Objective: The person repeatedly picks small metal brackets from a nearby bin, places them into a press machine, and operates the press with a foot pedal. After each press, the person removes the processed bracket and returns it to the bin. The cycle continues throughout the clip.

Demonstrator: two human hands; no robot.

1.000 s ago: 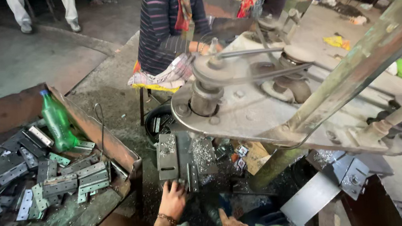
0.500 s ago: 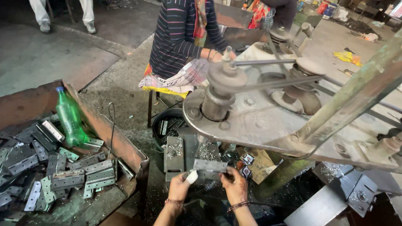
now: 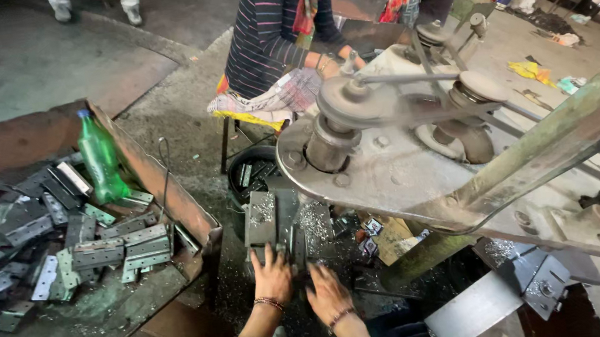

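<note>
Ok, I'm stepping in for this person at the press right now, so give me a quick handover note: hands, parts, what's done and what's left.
Left hand: flat on the dark perforated metal plate at the press bed, fingers on its near edge.
Right hand: resting beside it on the swarf-covered bed, holding nothing that I can see.
Rusty metal tray on the left holds a heap of grey punched metal strips and a green plastic bottle.
Done: many strips lie stacked.
Left: the plate under the hands is not yet moved to the tray.

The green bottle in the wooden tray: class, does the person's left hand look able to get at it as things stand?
Probably yes. The green bottle stands at the wooden tray's open top with nothing over it. The left hand is at the metal block, so it would need to let go and stretch leftwards.
</note>
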